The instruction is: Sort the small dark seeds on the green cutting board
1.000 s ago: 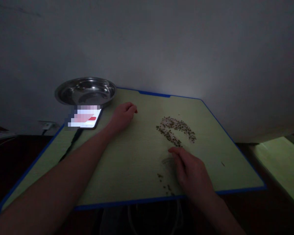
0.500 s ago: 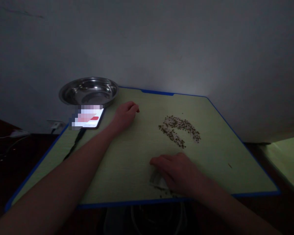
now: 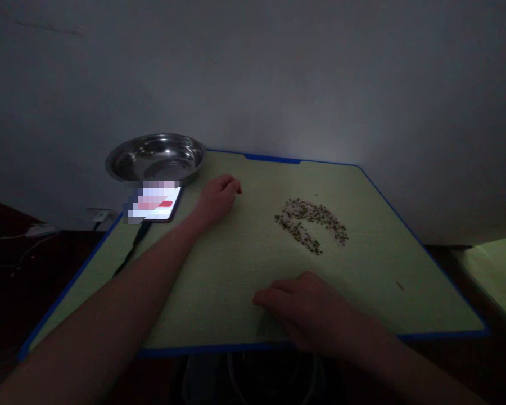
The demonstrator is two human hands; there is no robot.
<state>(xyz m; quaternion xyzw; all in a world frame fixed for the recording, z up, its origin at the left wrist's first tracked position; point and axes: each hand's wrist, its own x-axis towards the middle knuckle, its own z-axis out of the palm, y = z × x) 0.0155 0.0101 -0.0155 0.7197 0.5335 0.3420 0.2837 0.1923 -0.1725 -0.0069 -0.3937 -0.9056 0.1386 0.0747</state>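
Note:
My left hand (image 3: 220, 198) rests on the table with its fingers curled in; nothing shows in them. At the near edge of the table, my right hand (image 3: 301, 306) is bent over, fingers pressed together and pointing left. A thin flat piece (image 3: 266, 325) shows dimly beneath its fingers; it looked pale a moment ago, and most of it is hidden. Beyond this hand lies a curved, two-armed patch of small dark and pale grains (image 3: 310, 214), apart from both hands.
A steel basin (image 3: 158, 160) stands at the table's back left corner. In front of it lies a lit phone (image 3: 162, 205) with a black cable (image 3: 130, 253). The blue-edged table (image 3: 219, 270) meets a grey wall. Below the near edge, a round rim (image 3: 236, 382) shows dimly.
My right hand has moved toward the near edge, covering more of the flat piece. Dark grains seen by the edge before no longer show. My left hand stays put; the view shifts slightly.

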